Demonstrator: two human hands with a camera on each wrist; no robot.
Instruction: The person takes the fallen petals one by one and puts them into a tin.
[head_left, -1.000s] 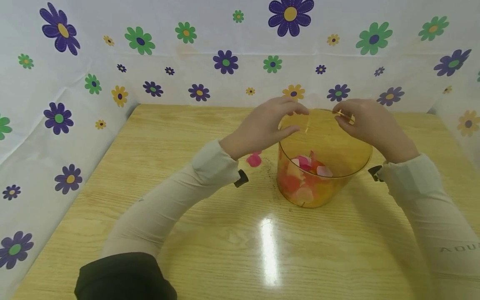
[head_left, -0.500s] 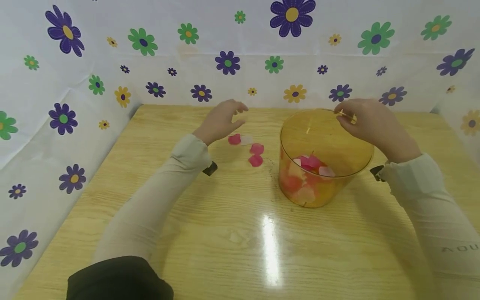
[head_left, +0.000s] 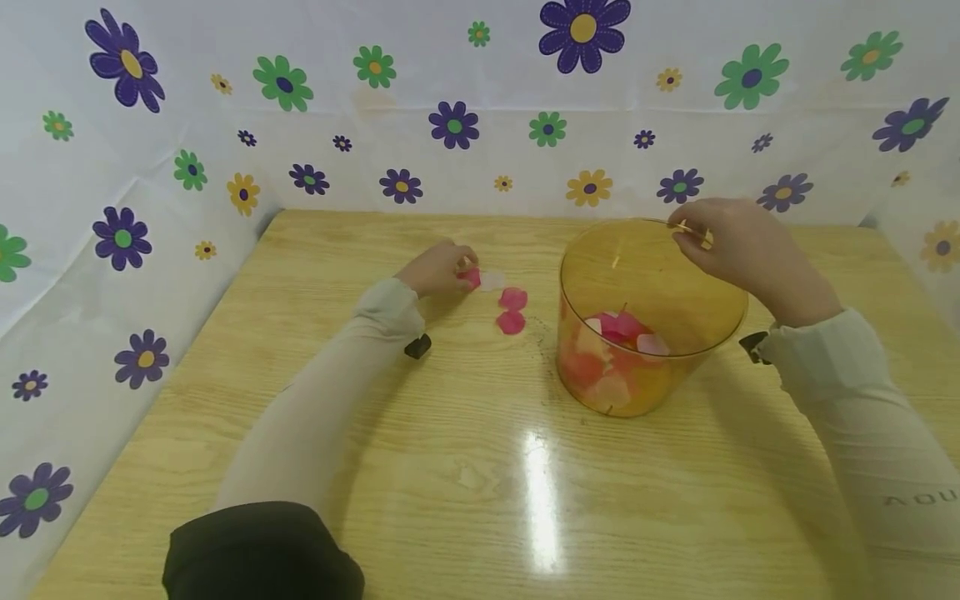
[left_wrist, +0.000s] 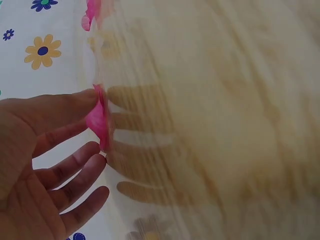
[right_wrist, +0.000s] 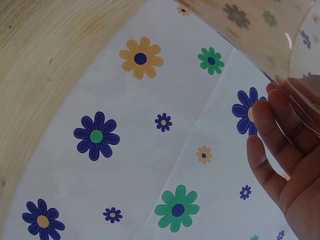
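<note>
My left hand (head_left: 441,268) is down at the tabletop, its thumb and fingertips closing about a pink petal (left_wrist: 98,120). A pale petal (head_left: 492,281) lies right beside that one, and two more pink petals (head_left: 512,310) lie nearer the bucket. The clear amber bucket (head_left: 667,283) stands upright with pink, red and pale petals (head_left: 618,327) in its bottom. My right hand (head_left: 738,254) grips the bucket's far right rim between thumb and fingers. The right wrist view shows the fingers (right_wrist: 280,130) along the outside of the rim.
A wood-grain table (head_left: 450,467) carries everything. A white cloth with printed flowers (head_left: 337,100) rises behind the table and along both sides. Dark specks (head_left: 546,367) dot the wood left of the bucket.
My left hand has moved left from the bucket's rim and come down onto the leftmost pink petal. The right hand stays at the rim, and the bucket stands in place.
</note>
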